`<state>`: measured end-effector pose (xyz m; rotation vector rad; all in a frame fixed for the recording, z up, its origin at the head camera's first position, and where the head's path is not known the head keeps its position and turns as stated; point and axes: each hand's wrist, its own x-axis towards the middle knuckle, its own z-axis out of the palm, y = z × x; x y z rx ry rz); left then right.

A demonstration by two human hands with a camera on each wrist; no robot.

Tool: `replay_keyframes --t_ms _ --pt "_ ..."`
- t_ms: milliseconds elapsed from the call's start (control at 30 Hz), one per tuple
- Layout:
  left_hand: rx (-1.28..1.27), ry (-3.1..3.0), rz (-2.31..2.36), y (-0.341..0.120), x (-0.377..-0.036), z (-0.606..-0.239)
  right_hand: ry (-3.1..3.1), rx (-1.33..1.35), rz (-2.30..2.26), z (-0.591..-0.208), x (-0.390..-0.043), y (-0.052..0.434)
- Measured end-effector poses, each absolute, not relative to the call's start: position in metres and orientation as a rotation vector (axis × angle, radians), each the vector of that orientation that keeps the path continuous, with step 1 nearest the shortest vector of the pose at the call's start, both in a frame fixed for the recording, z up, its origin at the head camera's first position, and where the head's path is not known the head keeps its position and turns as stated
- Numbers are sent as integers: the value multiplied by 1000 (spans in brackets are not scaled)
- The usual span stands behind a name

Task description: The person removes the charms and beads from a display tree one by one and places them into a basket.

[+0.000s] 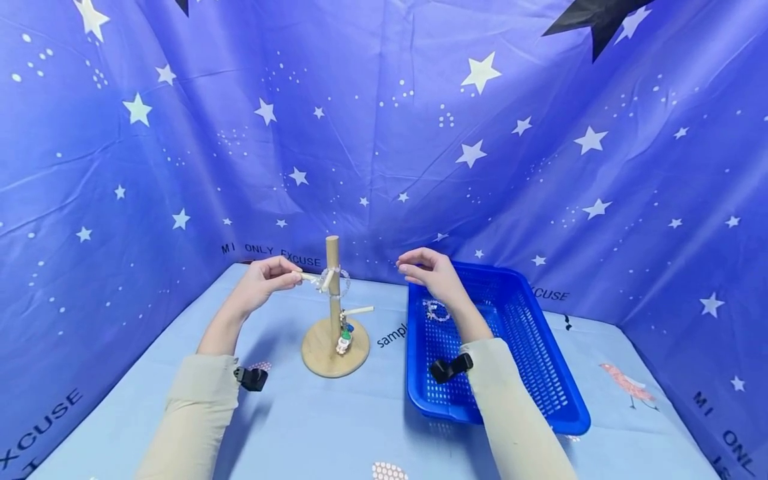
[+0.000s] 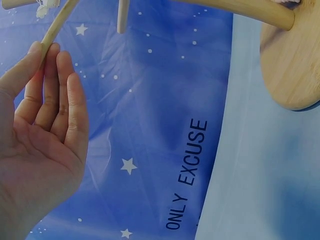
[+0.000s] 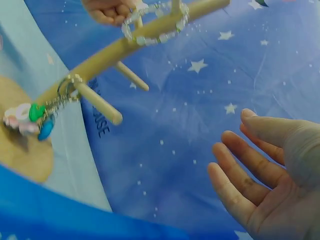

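Item one, my left hand (image 1: 259, 283): raised beside the wooden stand (image 1: 333, 313), its grip narrow, thumb and fingertips (image 2: 50, 50) pinching the outer end of an upper peg (image 1: 309, 277). The left wrist view shows the peg's tip held between thumb and forefinger, the other fingers straight and loose alongside.

Item two, beaded bracelet (image 1: 333, 280): clear and pale beads, hanging on the stand where that upper peg meets the upright post, looped around the post. The right wrist view shows it (image 3: 156, 25) close to my left fingertips; I cannot tell whether they touch it.

Item three, my right hand (image 1: 433, 273): hovering to the right of the stand, over the near-left corner of the blue basket (image 1: 528, 373), apart from the stand. Its grip is wide and relaxed, fingers (image 3: 245, 180) gently spread, holding nothing.

Item four, wooden stand: round base on the tabletop (image 1: 336, 420), upright post, short pegs jutting out at several heights. A lower peg (image 1: 358, 311) points right.

Item five, keychain (image 1: 345, 337): hangs from the lower part of the post, by the lower peg, with a white figure and green and blue bits resting over the base.

Item six, blue basket: perforated plastic, on the tabletop just right of the stand. A second beaded bracelet (image 1: 437, 310) lies inside, near its left wall.

Item seven, backdrop (image 1: 384, 133): blue cloth printed with stars, behind and to both sides.
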<state>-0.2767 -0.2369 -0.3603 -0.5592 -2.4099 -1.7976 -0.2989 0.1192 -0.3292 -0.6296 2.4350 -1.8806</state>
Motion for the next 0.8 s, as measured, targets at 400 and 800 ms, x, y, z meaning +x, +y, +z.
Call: replay_keyframes --t_ms 400,800 --pt "-530 -2421 -1811 -237 -277 -360 2421 -659 -1875 -331 -289 94" --pt "-533 -2422 -1798 -236 -277 -360 2370 -685 -1892 -337 -283 77"
